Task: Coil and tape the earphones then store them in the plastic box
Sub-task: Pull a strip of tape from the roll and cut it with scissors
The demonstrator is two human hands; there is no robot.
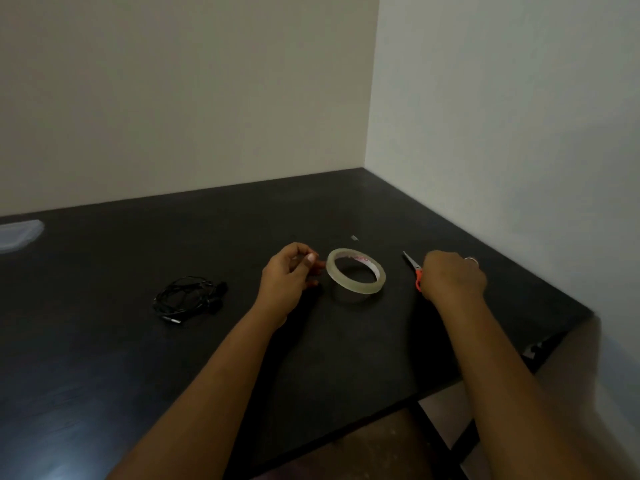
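Black earphones (188, 299) lie in a loose coil on the dark table (138, 358), left of my hands. A clear tape roll (356, 274) sits tilted between my hands. My left hand (289, 275) pinches what looks like the tape's free end beside the roll's left edge. My right hand (450, 277) is closed over the orange handles of small scissors (412, 263), whose blades point away from me. The clear plastic box (19, 235) shows only partly at the far left edge.
Walls meet in a corner behind the table. A tiny scrap (354, 238) lies beyond the roll. The table's right edge drops off near my right forearm, with a black frame and the floor below.
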